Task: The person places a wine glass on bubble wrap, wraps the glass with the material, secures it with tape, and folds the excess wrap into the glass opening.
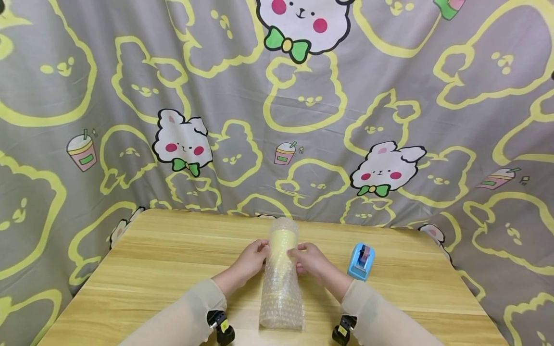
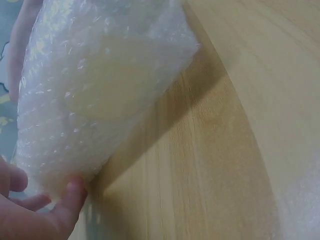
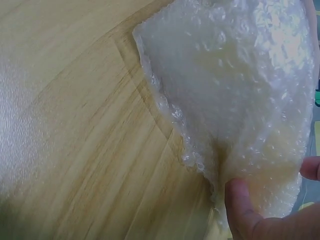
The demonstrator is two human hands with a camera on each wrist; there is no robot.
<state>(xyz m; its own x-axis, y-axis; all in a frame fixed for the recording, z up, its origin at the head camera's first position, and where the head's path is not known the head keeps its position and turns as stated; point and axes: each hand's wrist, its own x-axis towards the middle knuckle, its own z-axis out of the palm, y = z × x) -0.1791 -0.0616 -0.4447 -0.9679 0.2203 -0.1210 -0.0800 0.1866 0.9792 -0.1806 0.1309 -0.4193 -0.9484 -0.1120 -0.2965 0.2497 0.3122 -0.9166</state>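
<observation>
A long bundle of clear bubble wrap (image 1: 281, 293) stands or lies in front of me at the middle of the table; something pale yellow shows through its upper part. My left hand (image 1: 251, 261) grips its left side with curled fingers. On the opposite side my right hand (image 1: 315, 262) holds it, the thumb on top of the wrap. In the left wrist view, thumb and fingers pinch the edge of the bubble wrap (image 2: 100, 90). The right wrist view shows the thumb pressing into the wrap (image 3: 210, 80), whose loose edge hangs over the wood. What the wrap contains is mostly hidden.
To the right of the right hand a blue tape dispenser (image 1: 360, 262) sits on the wooden table (image 1: 173, 250). A grey curtain (image 1: 242, 96) with cartoon prints hangs behind the table's back edge and along both sides.
</observation>
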